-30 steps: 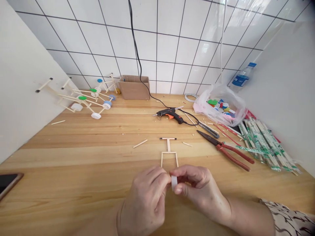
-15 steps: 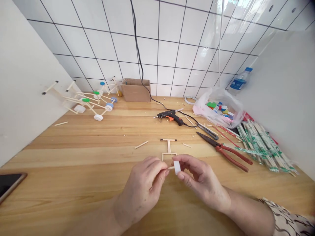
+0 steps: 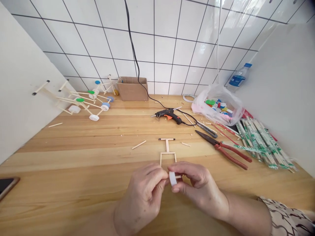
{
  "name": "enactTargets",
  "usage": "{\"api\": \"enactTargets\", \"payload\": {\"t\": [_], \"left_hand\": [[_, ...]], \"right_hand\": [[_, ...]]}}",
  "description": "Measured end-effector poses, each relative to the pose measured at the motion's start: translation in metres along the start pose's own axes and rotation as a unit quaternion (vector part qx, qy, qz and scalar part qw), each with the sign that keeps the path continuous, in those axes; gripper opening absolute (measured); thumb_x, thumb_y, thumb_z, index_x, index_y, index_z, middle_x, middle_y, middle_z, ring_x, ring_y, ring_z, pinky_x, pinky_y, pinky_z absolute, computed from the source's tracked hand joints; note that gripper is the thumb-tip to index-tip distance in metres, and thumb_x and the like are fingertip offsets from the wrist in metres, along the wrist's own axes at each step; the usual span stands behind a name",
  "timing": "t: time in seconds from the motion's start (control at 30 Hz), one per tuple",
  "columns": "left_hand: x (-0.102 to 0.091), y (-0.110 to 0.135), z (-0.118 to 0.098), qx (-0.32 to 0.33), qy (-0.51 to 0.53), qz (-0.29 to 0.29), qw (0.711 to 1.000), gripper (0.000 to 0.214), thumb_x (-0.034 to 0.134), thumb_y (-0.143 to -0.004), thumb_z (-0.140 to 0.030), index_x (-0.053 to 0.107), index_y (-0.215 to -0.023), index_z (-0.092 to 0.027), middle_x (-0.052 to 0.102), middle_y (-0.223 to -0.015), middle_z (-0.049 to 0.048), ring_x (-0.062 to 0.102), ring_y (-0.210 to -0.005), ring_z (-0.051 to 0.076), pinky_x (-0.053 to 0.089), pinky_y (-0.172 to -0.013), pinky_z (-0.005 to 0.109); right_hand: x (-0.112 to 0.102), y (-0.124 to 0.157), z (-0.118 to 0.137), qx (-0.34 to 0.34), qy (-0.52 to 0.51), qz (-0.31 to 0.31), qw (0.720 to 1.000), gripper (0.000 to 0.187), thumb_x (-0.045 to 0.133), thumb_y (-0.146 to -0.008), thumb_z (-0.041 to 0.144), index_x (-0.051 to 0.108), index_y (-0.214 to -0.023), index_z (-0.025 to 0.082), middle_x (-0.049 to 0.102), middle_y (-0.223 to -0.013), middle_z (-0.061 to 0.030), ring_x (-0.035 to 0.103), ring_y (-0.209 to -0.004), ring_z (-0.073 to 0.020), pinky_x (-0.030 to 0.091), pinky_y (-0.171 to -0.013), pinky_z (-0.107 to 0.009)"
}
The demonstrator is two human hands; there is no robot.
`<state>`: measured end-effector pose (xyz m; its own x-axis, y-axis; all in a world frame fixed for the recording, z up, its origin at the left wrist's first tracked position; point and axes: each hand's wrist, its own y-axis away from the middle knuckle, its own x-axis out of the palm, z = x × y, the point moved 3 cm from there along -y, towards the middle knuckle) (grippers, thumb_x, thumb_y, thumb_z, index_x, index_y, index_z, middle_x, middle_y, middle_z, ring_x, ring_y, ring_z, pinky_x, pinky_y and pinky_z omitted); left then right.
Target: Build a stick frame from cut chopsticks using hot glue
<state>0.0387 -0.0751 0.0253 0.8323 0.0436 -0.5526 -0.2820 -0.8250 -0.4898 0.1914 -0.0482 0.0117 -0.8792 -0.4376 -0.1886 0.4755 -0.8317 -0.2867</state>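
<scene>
At the lower centre of the frame, we find the left hand (image 3: 145, 191) clenched at finger and thumb, in our judgement on a thin stick (image 3: 178, 177); the gripped stretch itself is hidden by the fingers. The right hand (image 3: 198, 182) grasps a white cap (image 3: 172, 179) by its rim, thumb below and fingers above. We judge that this rim hold leaves the cap's middle free for the stick, whose end protrudes on the right side. The stick frame (image 3: 167, 153) lies flat just beyond both hands, its near end covered by them, presumably placed there for close comparison.

The glue gun (image 3: 169, 113) rests above centre, nozzle to the left. The pliers (image 3: 221, 149), at centre right, have their handles toward the lower right, which we consider handy for the right hand.

Against the picture half a second earlier, we note that the stick then showed between the left fingers and the cap; now the cap sits close against those fingers and the stick emerges beyond it. Both hands also appear slightly lower, though the whole view has shifted.
</scene>
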Motion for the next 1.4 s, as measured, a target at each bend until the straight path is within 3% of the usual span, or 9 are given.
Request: {"api": "enactTargets", "payload": {"t": [0.43, 0.63, 1.0, 1.4], "left_hand": [[0.000, -0.001, 0.009, -0.043, 0.025, 0.015, 0.999, 0.014, 0.047, -0.090, -0.011, 0.057, -0.083, -0.018, 0.059, -0.073, -0.0016, 0.054, -0.068, 0.011, 0.042, -0.064, 0.021], [-0.001, 0.001, 0.010, -0.020, -0.003, 0.001, 1.000, 0.013, 0.047, -0.090, -0.010, 0.056, -0.084, -0.018, 0.057, -0.072, -0.0013, 0.052, -0.066, 0.011, 0.040, -0.062, 0.022], [0.001, -0.001, 0.002, 0.011, -0.019, -0.006, 1.000, 0.020, 0.043, -0.086, -0.004, 0.054, -0.075, -0.018, 0.055, -0.064, -0.0010, 0.051, -0.060, 0.011, 0.039, -0.056, 0.020], [0.004, -0.003, 0.008, -0.001, -0.033, -0.004, 0.999, 0.021, 0.041, -0.087, -0.006, 0.056, -0.080, -0.019, 0.060, -0.072, 0.0010, 0.055, -0.066, 0.014, 0.044, -0.059, 0.023]], "right_hand": [[-0.008, -0.008, -0.007, 0.073, -0.083, 0.004, 0.994, 0.029, 0.074, -0.075, 0.029, 0.069, -0.104, 0.024, 0.071, -0.085, -0.0017, 0.066, -0.076, -0.0145, 0.055, -0.074, -0.027], [-0.008, -0.008, -0.007, 0.058, -0.101, 0.002, 0.993, 0.030, 0.073, -0.076, 0.021, 0.068, -0.105, 0.027, 0.071, -0.086, 0.0006, 0.066, -0.077, -0.0122, 0.054, -0.074, -0.024], [0.000, -0.002, -0.012, 0.052, -0.096, -0.001, 0.994, 0.028, 0.074, -0.074, 0.023, 0.070, -0.101, 0.024, 0.071, -0.081, -0.0006, 0.066, -0.072, -0.0138, 0.054, -0.070, -0.026], [-0.002, -0.006, -0.020, 0.105, -0.130, -0.015, 0.986, 0.030, 0.078, -0.069, 0.027, 0.071, -0.098, 0.025, 0.073, -0.082, 0.0001, 0.067, -0.075, -0.0147, 0.055, -0.074, -0.026]]}}
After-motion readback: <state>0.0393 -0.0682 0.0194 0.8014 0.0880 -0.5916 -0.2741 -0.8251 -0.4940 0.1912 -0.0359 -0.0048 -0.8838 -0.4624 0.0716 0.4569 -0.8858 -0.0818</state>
